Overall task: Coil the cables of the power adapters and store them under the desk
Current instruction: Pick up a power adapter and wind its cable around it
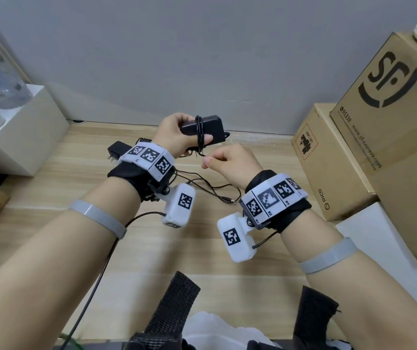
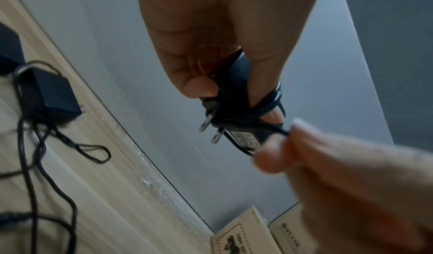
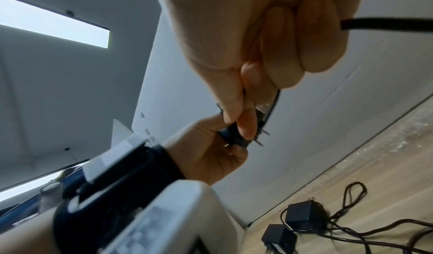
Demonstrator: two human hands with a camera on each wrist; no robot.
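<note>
- Nearest, the right hand [image 1: 230, 162] is curled, thumb and forefinger pinching the thin black cable [image 1: 199, 137]; its fingers [image 2: 276, 154] show blurred in the left wrist view, clamped on the same strand.
- From that pinch the cable runs slack down to the wooden floor [image 1: 227, 248], loops there, and ends in a small barrel plug [image 1: 227, 199] lying free.
- Just beyond, the left hand [image 1: 174, 133] grips a black adapter [image 1: 208, 127] held above the floor, fingers wrapped round one end and the thumb along its near side.
- Several turns of cable are wound round the adapter's middle; the thumb lies under those turns, so the loops pass over it too.
- The adapter's two metal prongs [image 2: 208, 128] stick out bare in the left wrist view.
- Two more adapters [image 3: 304, 215] lie on the floor near the wall [image 1: 202, 59], their cables loose and tangled beside them.
- To the right, cardboard boxes [image 1: 379, 122] stand stacked against the wall; to the left stands a white box [image 1: 25, 137].
</note>
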